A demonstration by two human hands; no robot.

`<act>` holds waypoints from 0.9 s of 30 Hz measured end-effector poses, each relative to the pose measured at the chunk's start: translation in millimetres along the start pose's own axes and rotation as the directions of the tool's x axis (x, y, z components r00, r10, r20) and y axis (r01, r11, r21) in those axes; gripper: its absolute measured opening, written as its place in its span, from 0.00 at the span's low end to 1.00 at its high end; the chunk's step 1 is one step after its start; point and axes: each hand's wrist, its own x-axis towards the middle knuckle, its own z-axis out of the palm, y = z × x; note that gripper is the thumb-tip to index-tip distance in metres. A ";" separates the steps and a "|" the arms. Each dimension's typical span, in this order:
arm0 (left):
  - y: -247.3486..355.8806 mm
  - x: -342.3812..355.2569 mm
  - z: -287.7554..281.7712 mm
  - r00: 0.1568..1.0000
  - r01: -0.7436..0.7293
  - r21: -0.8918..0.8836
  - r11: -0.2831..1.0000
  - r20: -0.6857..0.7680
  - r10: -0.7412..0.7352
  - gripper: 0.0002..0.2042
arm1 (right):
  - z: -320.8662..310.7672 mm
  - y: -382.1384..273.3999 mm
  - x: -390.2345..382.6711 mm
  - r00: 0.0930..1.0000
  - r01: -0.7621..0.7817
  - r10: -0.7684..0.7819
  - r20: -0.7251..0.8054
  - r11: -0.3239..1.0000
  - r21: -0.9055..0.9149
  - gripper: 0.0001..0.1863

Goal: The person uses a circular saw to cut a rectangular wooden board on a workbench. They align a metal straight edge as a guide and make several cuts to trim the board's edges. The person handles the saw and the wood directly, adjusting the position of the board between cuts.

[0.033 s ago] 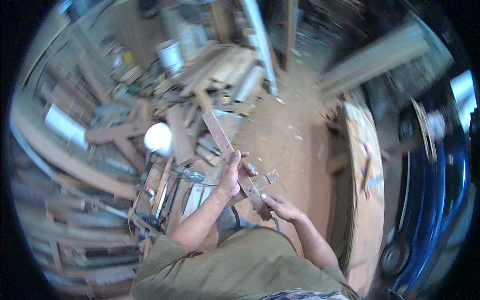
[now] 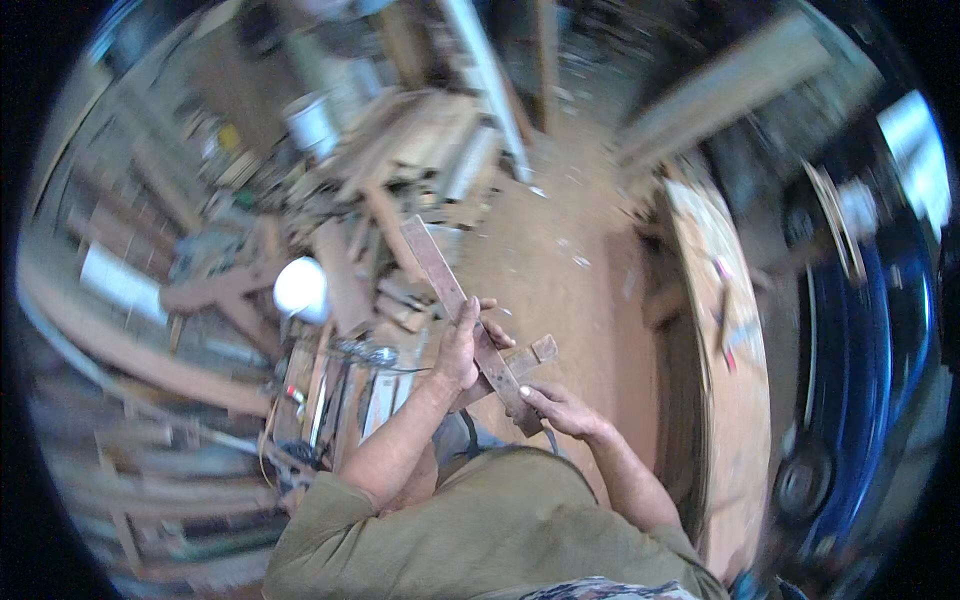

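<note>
I hold a long, flat, worn wooden bar [image 2: 438, 262] slanting up and away from my body, with a shorter wooden piece [image 2: 532, 354] crossing it near its lower part. My left hand [image 2: 460, 350] is closed round the middle of the bar, thumb along it and fingertips showing past its far edge. My right hand [image 2: 555, 408] grips the lower end, its thumb resting on the wood and the other fingers partly hidden beneath.
Piled boards [image 2: 430, 130], a white bucket [image 2: 310, 125] and a round white object [image 2: 300, 290] stand ahead and left. A long plywood-topped bench [image 2: 735, 420] with small tools runs along my right, beside a blue car [image 2: 860, 400]. Sawdust covers the floor [image 2: 560, 250].
The view has shifted slightly, so the surroundings sit a little higher and further left. Both hands keep their hold on the wooden piece, which has barely moved.
</note>
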 end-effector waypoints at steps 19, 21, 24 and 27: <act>-405.9 -98.0 313.4 0.186 -0.565 0.755 0.331 0.508 -0.841 0.22 | -60.4 290.5 -546.5 0.233 0.462 -0.095 -0.968 0.887 0.024 0.27; -450.3 -90.8 342.3 0.216 -0.607 0.760 0.235 0.442 -0.870 0.21 | -49.9 387.0 -590.2 0.192 0.263 0.328 -0.925 0.891 0.371 0.28; -514.0 -88.3 382.1 0.212 -0.634 0.738 0.231 0.453 -0.866 0.21 | -23.1 502.0 -618.7 -0.017 -0.314 0.701 -0.713 0.673 0.669 0.29; -559.1 -95.3 415.3 0.213 -0.751 0.628 0.206 0.525 -0.824 0.22 | -35.5 427.4 -670.6 -0.140 0.313 0.732 -0.667 0.672 0.672 0.30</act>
